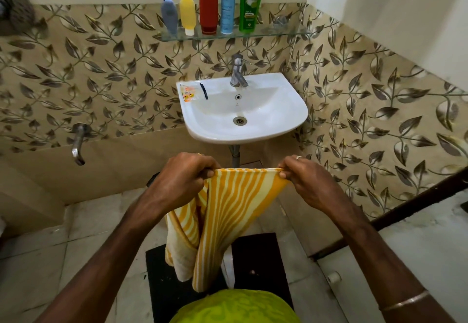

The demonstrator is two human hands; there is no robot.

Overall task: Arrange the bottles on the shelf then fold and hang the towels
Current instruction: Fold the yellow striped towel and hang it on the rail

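Both hands (177, 176) (306, 178) pinching towel (228, 211) taut

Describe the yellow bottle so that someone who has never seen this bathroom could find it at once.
Find the white sink, then look up the tiled wall to the glass shelf above it, where five bottles stand in a row. The yellow bottle is second from the left, between the grey bottle and the tall red bottle. It is the only yellow one, short, standing on a white cap.

A home bathroom: white washbasin (243, 110) with tap (238, 70), leaf-patterned wall tiles (106, 77), toiletry bottles (209, 1) on a glass shelf (278, 31).
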